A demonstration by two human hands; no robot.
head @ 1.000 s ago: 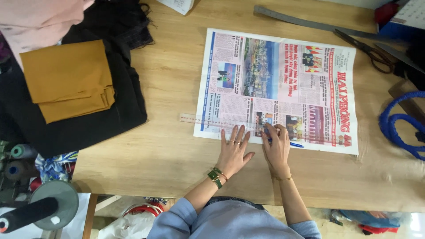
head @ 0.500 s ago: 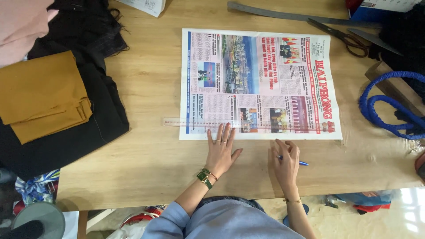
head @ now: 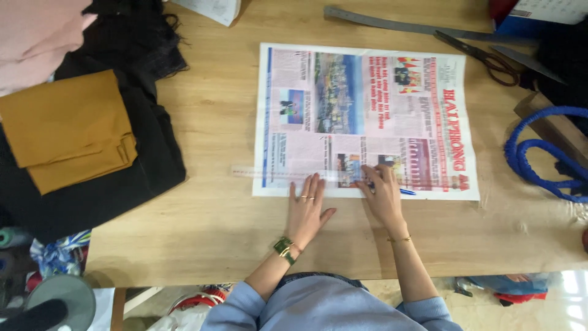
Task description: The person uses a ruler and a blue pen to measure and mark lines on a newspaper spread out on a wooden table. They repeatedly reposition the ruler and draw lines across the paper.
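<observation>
Head view, left hand spread flat, fingertips pressing a clear ruler along the newspaper's near edge on the wooden table, right hand pinching a blue pen beside the ruler, scissors well apart.

Mustard cloth on black fabric far left; scissors & blue cord at rt.

I take this for a sewing workshop: folded fabric heaped on my wooden table, tailor's scissors, a long metal ruler (thread spools sit at the left edge).
</observation>
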